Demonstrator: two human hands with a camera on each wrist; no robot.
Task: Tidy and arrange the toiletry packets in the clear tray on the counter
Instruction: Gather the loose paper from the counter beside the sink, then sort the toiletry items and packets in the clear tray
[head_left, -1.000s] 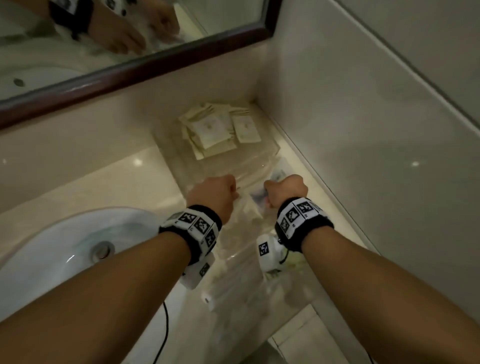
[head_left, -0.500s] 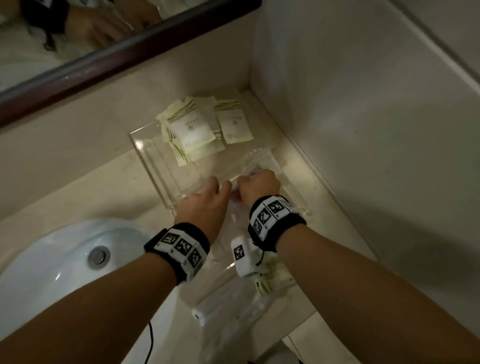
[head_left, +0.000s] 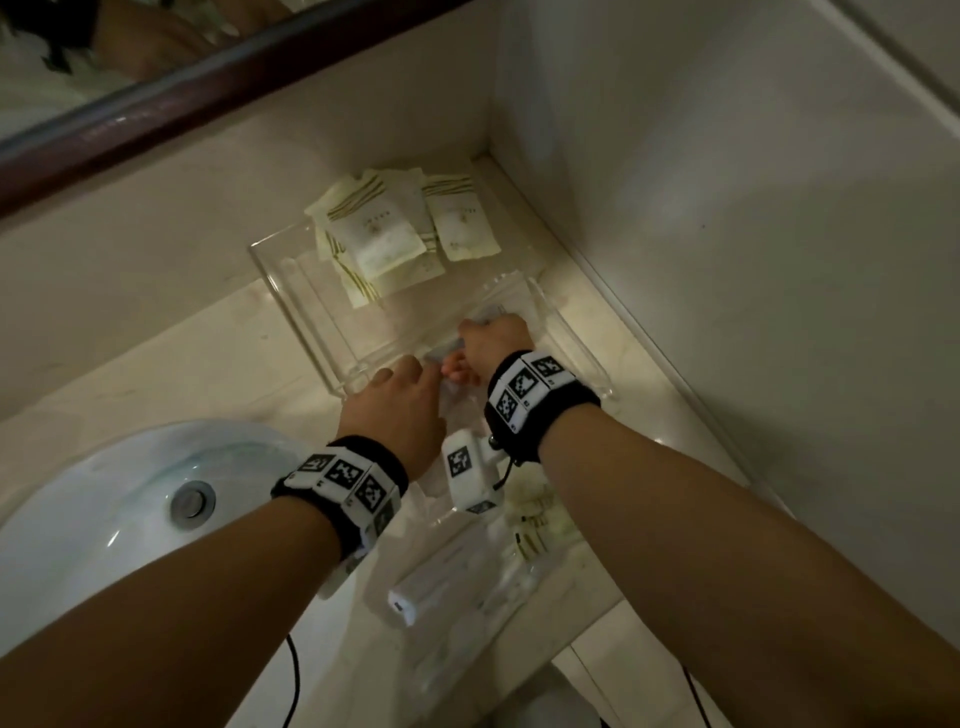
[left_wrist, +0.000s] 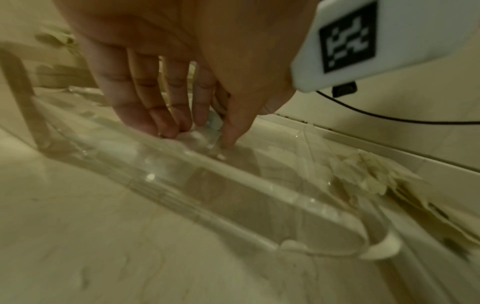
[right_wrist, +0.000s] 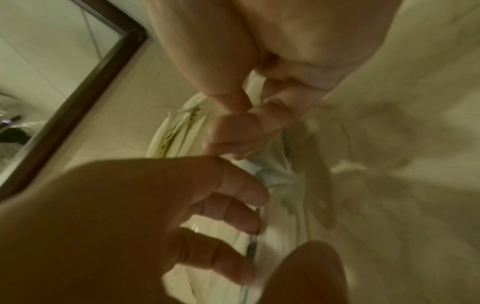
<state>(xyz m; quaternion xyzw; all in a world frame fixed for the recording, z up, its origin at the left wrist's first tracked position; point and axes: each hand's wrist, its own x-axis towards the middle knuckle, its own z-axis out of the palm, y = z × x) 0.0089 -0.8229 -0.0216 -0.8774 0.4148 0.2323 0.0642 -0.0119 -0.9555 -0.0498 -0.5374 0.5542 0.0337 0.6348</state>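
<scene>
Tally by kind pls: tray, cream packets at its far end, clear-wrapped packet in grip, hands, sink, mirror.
Clear tray: 1
Cream packets: at least 5, overlapping
Clear-wrapped packet: 1
Hands: 2 (left hand, right hand)
Sink: 1
Mirror: 1
Total: at least 11

No legible text is found. Small dark print is carried by the cream toiletry packets piled at the far end of the clear tray, but it is too blurred to be read. Black-and-white square code markers are borne by the wristbands, without readable lettering.
</scene>
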